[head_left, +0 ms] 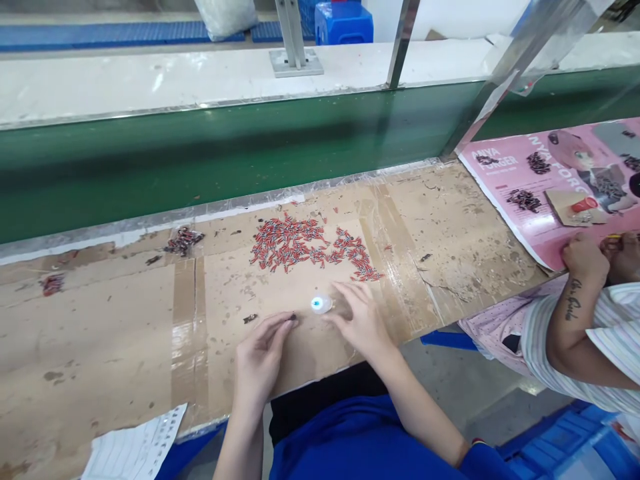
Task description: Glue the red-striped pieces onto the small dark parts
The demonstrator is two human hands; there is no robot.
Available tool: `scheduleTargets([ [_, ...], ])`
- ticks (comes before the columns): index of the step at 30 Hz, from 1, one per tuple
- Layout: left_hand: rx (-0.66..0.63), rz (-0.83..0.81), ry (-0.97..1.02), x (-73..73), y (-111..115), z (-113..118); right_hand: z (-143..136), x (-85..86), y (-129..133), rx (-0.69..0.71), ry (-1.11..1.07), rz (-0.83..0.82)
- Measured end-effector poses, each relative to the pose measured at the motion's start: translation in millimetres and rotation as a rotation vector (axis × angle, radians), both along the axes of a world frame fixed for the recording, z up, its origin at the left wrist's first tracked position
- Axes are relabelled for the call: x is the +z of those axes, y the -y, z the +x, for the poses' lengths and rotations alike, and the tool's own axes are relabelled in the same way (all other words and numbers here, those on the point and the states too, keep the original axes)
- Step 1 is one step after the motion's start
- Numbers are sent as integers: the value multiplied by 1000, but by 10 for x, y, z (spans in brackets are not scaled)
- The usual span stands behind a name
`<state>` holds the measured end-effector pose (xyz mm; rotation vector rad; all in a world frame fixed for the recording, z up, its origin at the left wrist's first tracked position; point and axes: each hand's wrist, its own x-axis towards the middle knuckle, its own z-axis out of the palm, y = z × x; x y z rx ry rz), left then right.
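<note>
My left hand (pixel 261 350) is closed in a pinch, with a small dark piece (pixel 293 318) between thumb and fingertips. To its right is a small whitish translucent bottle (pixel 321 305) with a blue spot on its near-left end. My right hand (pixel 361 317) is by the bottle's right end, thumb and index finger apart on either side of it; firm contact does not show. Beyond both hands, a spread of small red and dark parts (pixel 287 243) covers part of the cardboard (pixel 300 353). A loose dark piece (pixel 250 319) lies just beyond my left hand.
Further left are a dark pile (pixel 184 241) and a small red cluster (pixel 52 285). Lined paper (pixel 135 447) hangs at the near-left edge. A green belt (pixel 200 160) runs behind. At right, another person's hands (pixel 586 259) work over a pink poster (pixel 545 233).
</note>
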<state>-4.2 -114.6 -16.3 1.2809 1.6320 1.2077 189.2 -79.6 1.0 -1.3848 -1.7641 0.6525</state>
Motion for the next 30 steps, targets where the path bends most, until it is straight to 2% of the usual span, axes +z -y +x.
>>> scheduleTargets([
  [5,66,-32,32,16,88,-18,293,61,-135,-212,213,108],
  [9,37,-47,10,54,149,-33,256,-14,-261,-238,317,94],
  [12,-9,5,-12,122,175,-12,225,-41,-296,-207,327,79],
  [14,-7,53,-28,191,175,31,236,4,-272,-176,272,65],
  [16,-14,88,-54,272,162,85,251,119,-195,-135,156,43],
  [20,-59,119,-56,425,137,177,195,504,112,-68,-59,98],
  [23,-109,87,-12,508,153,224,70,734,349,62,-122,114],
  [26,-117,85,-5,559,186,254,-49,770,447,140,-189,72],
  [30,-116,102,-18,596,212,264,-107,668,406,92,-244,9],
])
